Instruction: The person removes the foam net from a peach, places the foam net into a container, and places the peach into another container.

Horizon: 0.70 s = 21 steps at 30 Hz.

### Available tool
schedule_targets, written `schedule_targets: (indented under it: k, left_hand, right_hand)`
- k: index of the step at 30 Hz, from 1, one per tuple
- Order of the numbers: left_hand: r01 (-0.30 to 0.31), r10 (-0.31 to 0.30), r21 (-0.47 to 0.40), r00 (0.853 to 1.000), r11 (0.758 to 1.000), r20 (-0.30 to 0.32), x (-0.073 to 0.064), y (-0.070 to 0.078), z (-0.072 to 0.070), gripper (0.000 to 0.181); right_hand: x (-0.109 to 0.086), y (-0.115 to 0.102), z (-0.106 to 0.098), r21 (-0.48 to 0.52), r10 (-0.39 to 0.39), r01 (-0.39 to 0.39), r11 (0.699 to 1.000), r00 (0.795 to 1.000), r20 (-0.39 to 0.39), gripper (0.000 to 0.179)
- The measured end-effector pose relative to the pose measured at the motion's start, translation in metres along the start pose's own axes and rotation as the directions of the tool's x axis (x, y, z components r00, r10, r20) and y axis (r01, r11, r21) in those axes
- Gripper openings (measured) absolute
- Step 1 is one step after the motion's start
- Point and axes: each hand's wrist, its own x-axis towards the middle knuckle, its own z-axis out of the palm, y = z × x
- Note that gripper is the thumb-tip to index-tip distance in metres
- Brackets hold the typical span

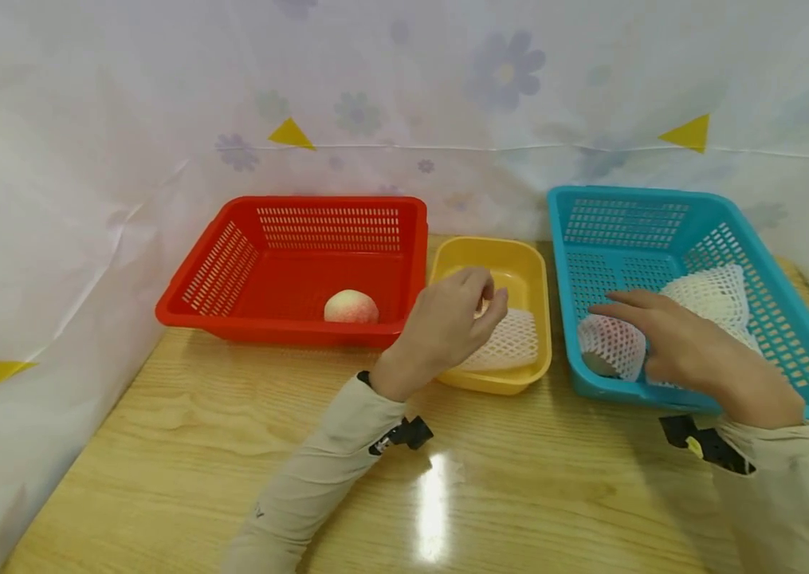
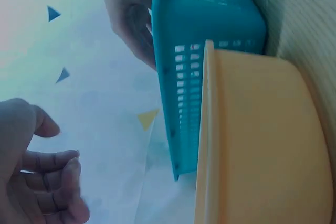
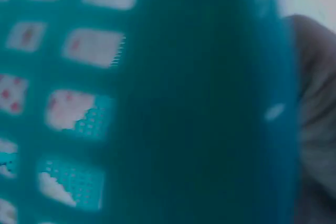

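My left hand (image 1: pixel 440 319) is over the yellow tray (image 1: pixel 543 351), its fingers loosely bent and nothing between them. A white foam net sleeve (image 1: pixel 512 343) lies in that tray, partly behind the hand. Over the front of the blue basket (image 1: pixel 608 389), my right hand (image 1: pixel 691 347) reaches in with fingers spread beside a pinkish fruit in a foam net (image 1: pixel 612 343). Its fingertips are right at the top of that net. More pale net-covered fruit (image 1: pixel 708 295) sits behind the right hand. In the right wrist view, the basket wall (image 3: pixel 199 98) hides most of the fruit.
On the left stands a red basket (image 1: pixel 289 325) with a bare pink-and-cream peach (image 1: pixel 351 307) near its front wall. All the containers rest side by side on a wooden table (image 1: pixel 232 430). A flower-patterned white curtain (image 1: pixel 375 96) hangs behind them.
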Motion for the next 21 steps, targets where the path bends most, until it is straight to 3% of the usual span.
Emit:
schedule_targets:
  k: [2,5,7,9,12,14,18,21]
  left_hand:
    - [-0.024,0.022,0.106,1.000,0.994,0.020,0.003,0.010,0.007,0.025]
    - [-0.009,-0.021,0.217,0.991,0.976,0.135,0.008,0.024,0.020,0.037]
    - [0.018,-0.084,0.270,0.969,0.963,0.232,0.012,0.032,0.030,0.049]
    - [0.050,-0.152,0.308,0.937,0.950,0.315,0.016,0.038,0.041,0.061]
    - [0.061,-0.211,0.354,0.891,0.933,0.401,0.019,0.045,0.056,0.072]
    - [0.065,-0.231,0.363,0.870,0.930,0.436,0.021,0.048,0.065,0.075]
    - [0.045,-0.224,0.361,0.852,0.931,0.473,0.021,0.054,0.077,0.080]
    - [0.019,-0.206,0.375,0.861,0.927,0.466,0.021,0.057,0.083,0.081]
  right_hand:
    - [-0.001,0.006,0.006,-0.011,-0.008,0.008,1.000,1.000,0.006,0.077]
    - [-0.002,0.013,0.014,-0.032,-0.017,0.017,0.999,1.000,-0.005,0.075]
    - [-0.002,0.016,0.018,-0.047,-0.021,0.020,0.999,1.000,-0.014,0.071]
    - [-0.001,0.019,0.021,-0.053,-0.039,0.037,0.998,0.999,-0.031,0.067]
    - [0.000,0.022,0.026,-0.058,-0.069,0.066,0.996,0.996,-0.062,0.063]
    - [0.000,0.024,0.027,-0.049,-0.066,0.064,0.997,0.996,-0.061,0.063]
    - [0.001,0.025,0.028,-0.016,-0.059,0.058,0.998,0.997,-0.048,0.060]
    - [0.002,0.025,0.028,-0.016,-0.054,0.053,0.998,0.998,-0.040,0.061]
